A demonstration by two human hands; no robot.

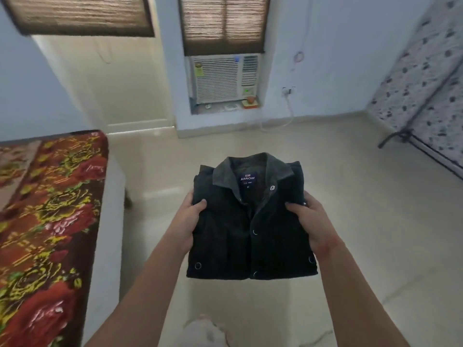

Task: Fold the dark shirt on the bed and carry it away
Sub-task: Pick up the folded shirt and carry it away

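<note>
Holding the dark shirt [250, 234] out in front, head view: it's folded into a neat rectangle, collar [225, 174] on the far side, front placket w/ snap buttons facing up, blue neck label [247, 178] showing. It hangs in the air above the pale floor [363, 221], not touching the bed [50, 209], which sits to the left w/ a red-and-yellow floral cover.

The left hand [186, 221] grips the shirt's left edge, thumb pressed on top of the fabric, fingers curled underneath and hidden. The right hand [310, 221] does the same on the right edge: thumb on top, rest of the fingers under the bundle. Both forearms are bare and reach fwd from the bottom of the frame.

Bg: a window AC unit [223, 78] set in the far wall, brown blinds [223, 23] above it, a wall socket [288, 91] w/ a white cord just right of it. A patterned mattress [426, 83] on a dark metal frame leans against the right wall.
</note>
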